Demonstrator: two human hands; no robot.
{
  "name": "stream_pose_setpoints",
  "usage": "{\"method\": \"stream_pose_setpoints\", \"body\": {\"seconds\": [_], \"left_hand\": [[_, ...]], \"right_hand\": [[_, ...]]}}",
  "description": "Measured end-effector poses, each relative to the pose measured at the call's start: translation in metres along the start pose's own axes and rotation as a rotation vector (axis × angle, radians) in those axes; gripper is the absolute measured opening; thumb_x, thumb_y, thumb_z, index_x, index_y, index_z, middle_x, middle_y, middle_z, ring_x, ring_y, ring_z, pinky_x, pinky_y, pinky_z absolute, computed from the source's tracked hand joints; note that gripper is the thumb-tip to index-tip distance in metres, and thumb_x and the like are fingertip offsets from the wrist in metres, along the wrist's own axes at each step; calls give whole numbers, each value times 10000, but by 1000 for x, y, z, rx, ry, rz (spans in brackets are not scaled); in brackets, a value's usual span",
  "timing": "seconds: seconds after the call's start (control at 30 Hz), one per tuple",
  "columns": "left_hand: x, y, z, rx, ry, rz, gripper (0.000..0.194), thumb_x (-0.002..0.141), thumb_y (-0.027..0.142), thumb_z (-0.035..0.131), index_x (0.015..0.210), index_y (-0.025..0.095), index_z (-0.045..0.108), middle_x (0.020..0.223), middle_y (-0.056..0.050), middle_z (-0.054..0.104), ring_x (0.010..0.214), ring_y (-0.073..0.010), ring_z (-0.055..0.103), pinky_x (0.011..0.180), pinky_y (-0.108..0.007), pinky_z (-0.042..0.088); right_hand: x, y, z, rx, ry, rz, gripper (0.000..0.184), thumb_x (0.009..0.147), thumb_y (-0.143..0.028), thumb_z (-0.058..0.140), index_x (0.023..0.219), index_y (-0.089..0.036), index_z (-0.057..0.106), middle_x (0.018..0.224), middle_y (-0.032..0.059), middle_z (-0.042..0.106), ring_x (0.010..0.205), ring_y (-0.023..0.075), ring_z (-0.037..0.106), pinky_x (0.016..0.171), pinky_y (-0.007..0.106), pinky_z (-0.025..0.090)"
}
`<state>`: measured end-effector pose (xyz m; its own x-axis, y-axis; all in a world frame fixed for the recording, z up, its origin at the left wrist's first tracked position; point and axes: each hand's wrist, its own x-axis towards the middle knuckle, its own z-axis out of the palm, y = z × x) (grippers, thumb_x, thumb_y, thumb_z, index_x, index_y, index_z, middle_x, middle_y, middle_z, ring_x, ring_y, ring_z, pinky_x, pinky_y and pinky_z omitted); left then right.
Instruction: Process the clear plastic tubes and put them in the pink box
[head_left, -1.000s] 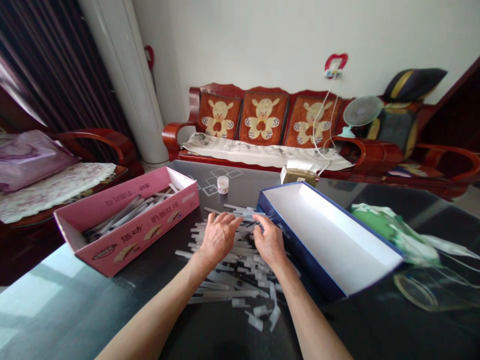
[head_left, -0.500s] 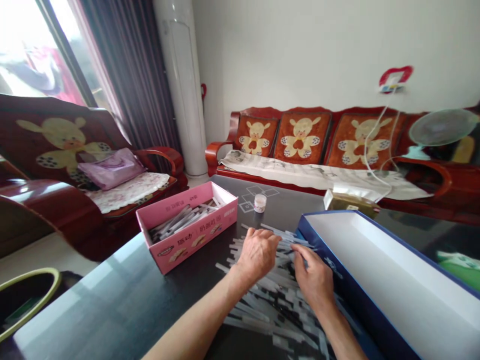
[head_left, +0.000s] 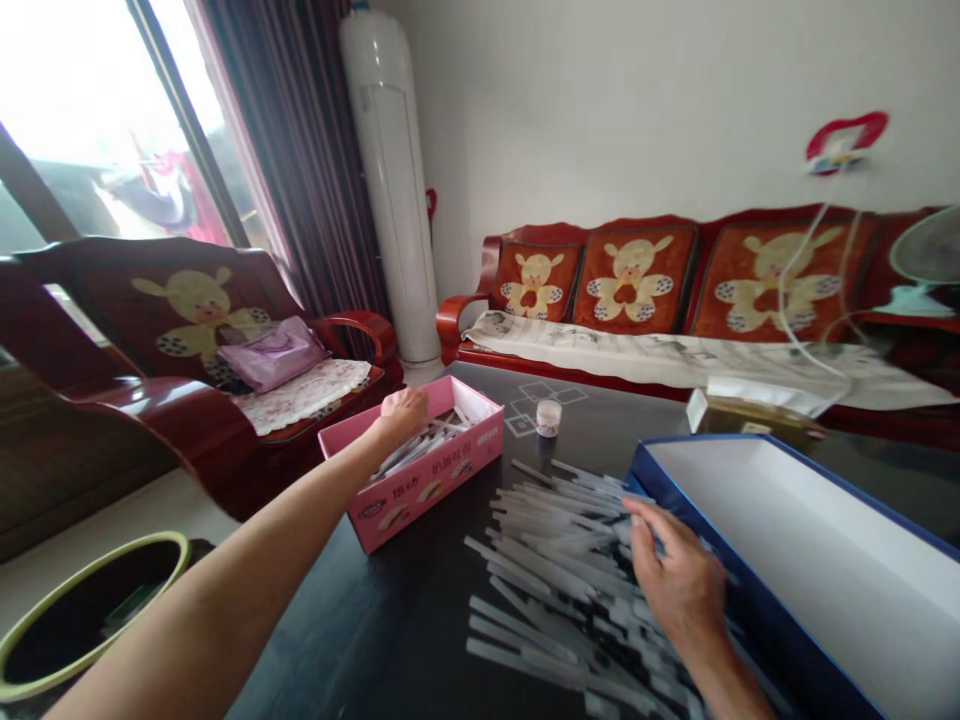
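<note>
My left hand (head_left: 405,408) is over the far left part of the pink cardboard box (head_left: 431,490), fingers curled. Whatever is in that hand is hidden. Narrow whitish translucent plastic strips (head_left: 431,445) lie inside the box. Many more such strips (head_left: 555,565) are spread in a loose pile on the dark table. At the right side of this pile is my right hand (head_left: 679,575), its thumb and forefinger closed at the end of a strip. The long blue box (head_left: 847,530), white inside, stands just right of that hand.
A small white jar (head_left: 548,418) stands behind the pile on the table (head_left: 322,620). Further right is a tissue box (head_left: 750,412). A bin with a yellow-green rim (head_left: 184,560) is on the floor at left. Wooden sofas (head_left: 480,345) stand beyond the table.
My left hand has moved left from the strip pile to over the pink box. My right hand stays by the pile. The view has turned a little left.
</note>
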<state>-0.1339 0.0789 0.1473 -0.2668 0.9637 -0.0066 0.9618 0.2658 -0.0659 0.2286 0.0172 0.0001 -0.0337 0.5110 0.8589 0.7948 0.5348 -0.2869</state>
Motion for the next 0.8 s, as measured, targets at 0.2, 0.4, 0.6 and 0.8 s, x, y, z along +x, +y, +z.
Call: {"method": "stream_pose_setpoints", "body": {"seconds": [0.2,0.4,0.6,0.8], "left_hand": [[10,-37,38,9,-45,-96,364,846,326,501,1084,121,684,1160,-188,662,1091,-300,620,857,-344,509],[7,-42,51,-10,-55,-112,362,822,314,526,1098,131,675,1144,-177,670,1068,-285,627,829,-320,504],[3,-16,20,-17,31,-50,370,842,363,510,1063,119,678,1070,-204,680,998,-312,643,787,-347,499],[-47,65,3,-133,265,336,364,919,253,367,1205,258,593,1028,-69,673,965,-190,625,776,-259,459]], "right_hand": [[3,-1,-1,4,18,-17,242,893,-231,467,941,-150,690,892,78,738,817,194,690,819,290,520],[3,-2,-1,5,16,1,247,890,-236,458,933,-157,688,887,80,739,813,201,689,813,310,527],[3,-3,-3,36,-9,47,249,885,-247,457,952,-182,687,912,82,739,842,215,689,836,340,531],[2,-6,-4,86,-2,139,249,893,-251,470,1024,-178,669,962,89,736,894,220,687,840,343,526]]}}
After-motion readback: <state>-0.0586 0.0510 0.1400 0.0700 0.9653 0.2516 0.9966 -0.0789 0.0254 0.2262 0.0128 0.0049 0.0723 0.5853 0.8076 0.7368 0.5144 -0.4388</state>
